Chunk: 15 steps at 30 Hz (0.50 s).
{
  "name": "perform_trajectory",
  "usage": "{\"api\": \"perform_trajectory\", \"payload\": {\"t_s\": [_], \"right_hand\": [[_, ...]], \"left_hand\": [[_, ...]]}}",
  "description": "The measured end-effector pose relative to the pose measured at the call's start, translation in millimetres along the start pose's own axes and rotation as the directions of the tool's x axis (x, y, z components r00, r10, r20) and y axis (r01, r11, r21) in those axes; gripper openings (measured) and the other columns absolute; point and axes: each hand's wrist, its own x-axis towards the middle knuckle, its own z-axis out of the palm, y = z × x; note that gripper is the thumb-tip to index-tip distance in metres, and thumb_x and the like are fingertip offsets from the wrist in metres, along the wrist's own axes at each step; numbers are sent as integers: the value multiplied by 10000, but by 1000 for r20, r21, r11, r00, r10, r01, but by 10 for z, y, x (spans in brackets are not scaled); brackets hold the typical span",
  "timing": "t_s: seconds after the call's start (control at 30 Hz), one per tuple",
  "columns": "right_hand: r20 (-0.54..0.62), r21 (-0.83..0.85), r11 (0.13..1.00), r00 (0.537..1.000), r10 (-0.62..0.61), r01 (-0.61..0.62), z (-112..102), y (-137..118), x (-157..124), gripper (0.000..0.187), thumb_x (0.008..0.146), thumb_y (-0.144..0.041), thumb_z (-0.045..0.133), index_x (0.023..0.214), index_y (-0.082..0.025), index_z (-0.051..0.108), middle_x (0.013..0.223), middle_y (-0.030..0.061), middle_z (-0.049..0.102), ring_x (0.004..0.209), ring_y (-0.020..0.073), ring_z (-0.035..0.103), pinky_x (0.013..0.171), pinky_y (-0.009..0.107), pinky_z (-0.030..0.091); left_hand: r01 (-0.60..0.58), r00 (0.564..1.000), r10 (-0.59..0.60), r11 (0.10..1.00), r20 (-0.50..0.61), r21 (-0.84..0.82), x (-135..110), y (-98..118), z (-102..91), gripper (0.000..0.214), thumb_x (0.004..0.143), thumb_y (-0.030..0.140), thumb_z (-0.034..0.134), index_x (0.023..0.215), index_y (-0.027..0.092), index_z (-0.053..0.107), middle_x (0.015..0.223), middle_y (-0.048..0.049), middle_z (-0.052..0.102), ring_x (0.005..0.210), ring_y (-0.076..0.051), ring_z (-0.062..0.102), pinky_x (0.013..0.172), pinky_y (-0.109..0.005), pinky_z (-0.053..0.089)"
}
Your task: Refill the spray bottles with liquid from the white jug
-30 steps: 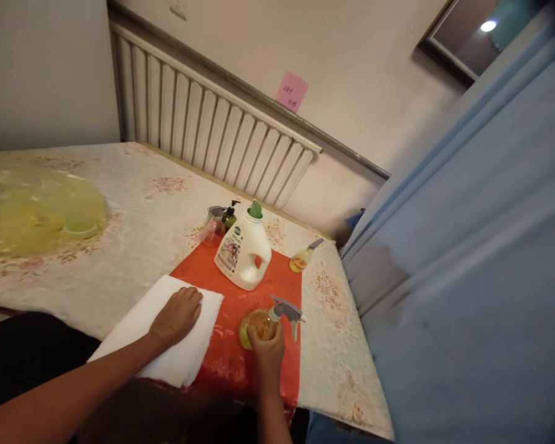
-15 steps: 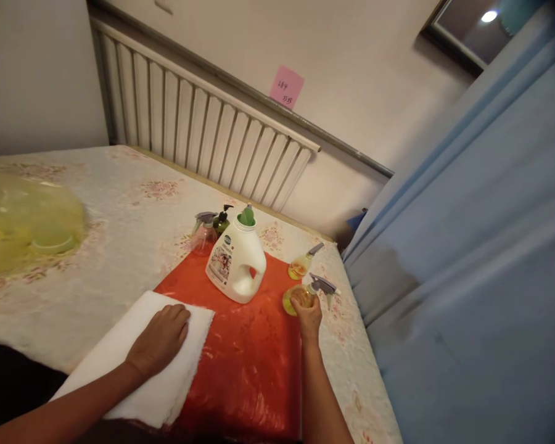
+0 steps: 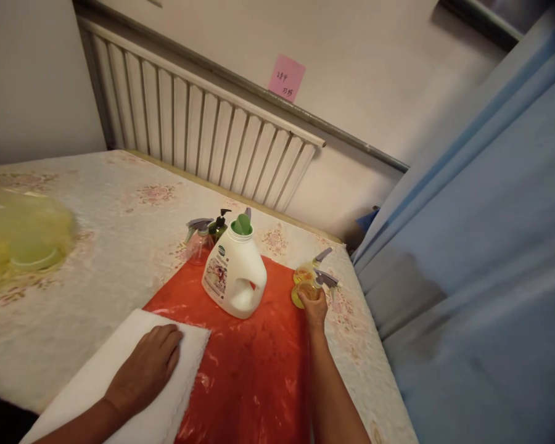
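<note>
At the right edge of the red sheet, my right hand is wrapped round a spray bottle of yellow liquid with a grey trigger head. Just behind it stands a second yellow spray bottle, partly hidden by the first. My left hand rests flat on a folded white towel at the left, fingers close together and holding nothing. Between the hands and farther back is a white detergent jug with a green spout and no cap on it.
A pink spray bottle and a dark green pump bottle stand behind the jug. A transparent yellow bag lies on the floral bedspread at the left. A radiator lines the wall; a blue curtain hangs right.
My right hand has carried the spray bottle away from me, up against the other yellow one. The left hand stays on the towel. The camera has shifted slightly.
</note>
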Motion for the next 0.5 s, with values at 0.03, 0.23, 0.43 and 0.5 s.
{"api": "perform_trajectory", "payload": {"t_s": [0.03,0.23,0.43,0.5], "right_hand": [[0,0,1000,1000,4,-4,19,21,18,778,527,-505,763,1187,-121,618,1133,148,705,994,294,665,868,348,498],[6,9,1000,1000,9,-9,76,146,61,773,514,-528,759,1171,-141,630,1116,121,709,1000,286,659,899,354,488],[0,21,1000,1000,19,-19,101,223,78,789,498,-518,767,1179,-143,626,1136,121,703,1021,287,647,914,355,481],[6,24,999,1000,21,-21,106,240,82,806,498,-512,766,1200,-146,615,1154,119,699,1043,286,643,928,352,476]], "left_hand": [[1,1000,-1,1000,-3,0,-3,-5,5,223,939,259,455,1045,177,634,1075,-118,616,1001,-277,568,925,-441,446],[14,1000,-13,1000,-25,6,-10,-7,20,244,936,279,449,1063,187,637,1087,-125,633,1029,-289,577,941,-457,456],[38,999,-38,999,-20,-28,-15,1,12,241,927,292,458,1055,206,643,1090,-121,644,1030,-289,585,927,-463,471],[36,999,-37,999,-14,-23,-9,6,4,238,927,281,459,1060,199,639,1088,-122,639,1024,-286,584,931,-462,467]]}}
